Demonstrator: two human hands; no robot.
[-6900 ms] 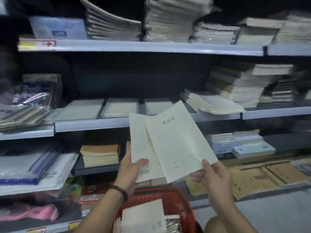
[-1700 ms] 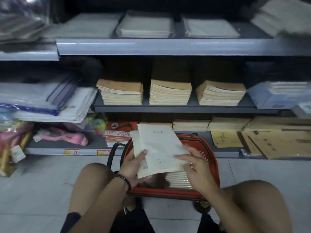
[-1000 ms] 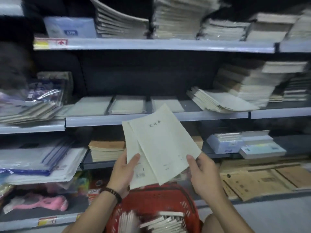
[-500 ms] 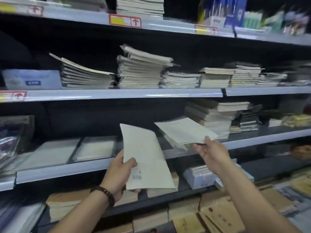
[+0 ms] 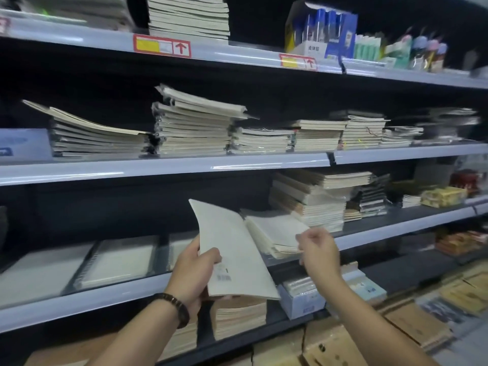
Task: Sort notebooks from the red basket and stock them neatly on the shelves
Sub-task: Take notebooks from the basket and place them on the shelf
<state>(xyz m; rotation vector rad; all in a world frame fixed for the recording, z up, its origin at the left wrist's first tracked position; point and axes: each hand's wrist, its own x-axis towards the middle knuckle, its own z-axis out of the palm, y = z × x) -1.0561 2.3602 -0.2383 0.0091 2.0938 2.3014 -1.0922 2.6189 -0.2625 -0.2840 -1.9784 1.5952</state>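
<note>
At about eight o'clock in the view, wrapped white spiral-bound pads are lying flat on the grey metal middle shelf, leaving open board beside them. Just right of them the left hand, a dark beaded band on its wrist, is clamping a thin cream paper-covered notebook between thumb and fingers at its lower left edge. The notebook is standing nearly upright with its barcode toward the person, likely so that it is waiting ready and out of the way while the other hand is working.

At three o'clock from that notebook, a low pile of matching cream notebooks is resting on the same shelf, its near edge reaching the shelf's lip. The right hand is hovering at the pile's near right corner with its fingers loosely curled. Whether it is pinching the top copy or touching nothing cannot be told; it is probably squaring the pile.

Farther toward two o'clock a tall stack of wrapped tan-edged notebooks is sitting. The red basket is not showing in this view.
</note>
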